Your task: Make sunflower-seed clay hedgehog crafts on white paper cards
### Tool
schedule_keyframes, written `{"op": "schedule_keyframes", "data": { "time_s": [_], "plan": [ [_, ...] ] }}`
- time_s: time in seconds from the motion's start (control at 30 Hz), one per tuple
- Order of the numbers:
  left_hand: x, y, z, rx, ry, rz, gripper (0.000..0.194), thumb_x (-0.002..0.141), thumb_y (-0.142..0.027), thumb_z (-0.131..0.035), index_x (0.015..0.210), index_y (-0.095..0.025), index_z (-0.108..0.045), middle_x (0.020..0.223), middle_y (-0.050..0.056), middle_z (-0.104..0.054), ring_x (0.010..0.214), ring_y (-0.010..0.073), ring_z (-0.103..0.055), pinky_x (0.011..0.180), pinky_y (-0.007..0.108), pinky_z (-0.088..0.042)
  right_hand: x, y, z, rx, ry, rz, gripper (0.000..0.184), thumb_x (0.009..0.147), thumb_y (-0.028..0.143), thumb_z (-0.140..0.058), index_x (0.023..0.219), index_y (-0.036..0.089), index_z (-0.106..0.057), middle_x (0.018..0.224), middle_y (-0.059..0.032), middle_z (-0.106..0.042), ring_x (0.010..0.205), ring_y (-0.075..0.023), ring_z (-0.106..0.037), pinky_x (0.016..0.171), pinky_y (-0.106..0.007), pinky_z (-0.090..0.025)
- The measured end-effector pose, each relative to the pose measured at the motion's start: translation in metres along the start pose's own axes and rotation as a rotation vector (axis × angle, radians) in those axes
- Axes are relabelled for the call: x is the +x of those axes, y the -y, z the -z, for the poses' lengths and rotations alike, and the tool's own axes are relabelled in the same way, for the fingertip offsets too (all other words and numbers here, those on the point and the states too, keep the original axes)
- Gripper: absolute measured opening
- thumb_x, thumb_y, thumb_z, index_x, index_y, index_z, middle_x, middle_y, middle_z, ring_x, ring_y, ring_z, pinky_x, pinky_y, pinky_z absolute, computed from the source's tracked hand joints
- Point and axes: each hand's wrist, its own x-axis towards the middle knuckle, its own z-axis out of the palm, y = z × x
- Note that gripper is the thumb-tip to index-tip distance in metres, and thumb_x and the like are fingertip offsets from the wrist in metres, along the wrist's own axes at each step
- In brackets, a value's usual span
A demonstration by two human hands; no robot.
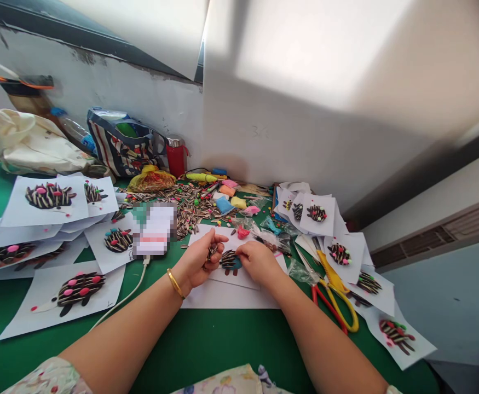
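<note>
Sunflower seeds (212,251) lie in the curled fingers of my left hand (200,258), which is held over the left part of a white paper sheet (223,298). On that paper is a small hedgehog figure (230,261), with striped seeds for spines on a blue body and brown feet below. My right hand (259,261) is at the figure's right side, thumb and forefinger pinched together against its edge. Whatever sits between those fingertips is hidden. A red lump of clay (243,233) lies just behind the hands.
Loose sunflower seeds (188,205) and coloured clay packets (224,205) spread behind. Hedgehog pictures on paper (81,290) lie left, more picture cards (340,253) right. Yellow-handled scissors (338,298) rest by my right forearm. A phone (155,230) with a white cable (134,290) stands left.
</note>
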Motion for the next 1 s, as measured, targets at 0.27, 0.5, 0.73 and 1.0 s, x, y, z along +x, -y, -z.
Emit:
{"op": "schedule_keyframes", "data": {
  "time_s": [0.27,0.5,0.73,1.0],
  "plan": [
    [-0.001,0.001,0.001,0.029,0.067,0.026,0.059,0.088,-0.067,-0.041,0.095,-0.012,-0.062,0.068,0.001,-0.052,0.040,0.0033,-0.032,0.034,0.015,-0.014,-0.010,0.004,0.003,0.099,-0.253,0.117,0.017,0.087,0.015,-0.058,0.091,0.021,-0.073,0.086,-0.0052,-0.065,0.084,-0.0185,-0.059,0.077,-0.030,-0.046],
    [-0.006,0.012,-0.008,0.218,0.095,0.108,0.064,0.081,-0.075,-0.045,0.093,-0.014,-0.064,0.059,-0.002,-0.046,0.039,0.0048,-0.032,0.038,0.018,-0.009,-0.021,0.038,0.006,0.276,-0.243,0.175,0.003,0.084,0.024,-0.069,0.085,0.022,-0.071,0.083,-0.0024,-0.061,0.080,-0.0174,-0.057,0.075,-0.031,-0.046],
    [-0.009,0.020,-0.008,0.395,0.231,0.033,0.064,0.081,-0.077,-0.042,0.078,-0.015,-0.060,0.057,-0.004,-0.039,0.042,0.0052,-0.028,0.041,0.019,-0.011,-0.019,0.045,0.002,0.257,-0.169,0.047,0.011,0.078,0.024,-0.075,0.071,0.021,-0.068,0.073,-0.0005,-0.060,0.076,-0.0172,-0.056,0.069,-0.030,-0.044],
    [-0.008,0.014,-0.007,0.368,0.184,0.036,0.061,0.084,-0.073,-0.040,0.087,-0.016,-0.061,0.050,-0.005,-0.039,0.040,0.0071,-0.028,0.040,0.020,-0.010,-0.021,0.037,0.011,0.353,-0.235,0.037,0.013,0.085,0.015,-0.056,0.084,0.021,-0.067,0.080,-0.0010,-0.064,0.079,-0.0167,-0.057,0.072,-0.029,-0.043]
  ]
}}
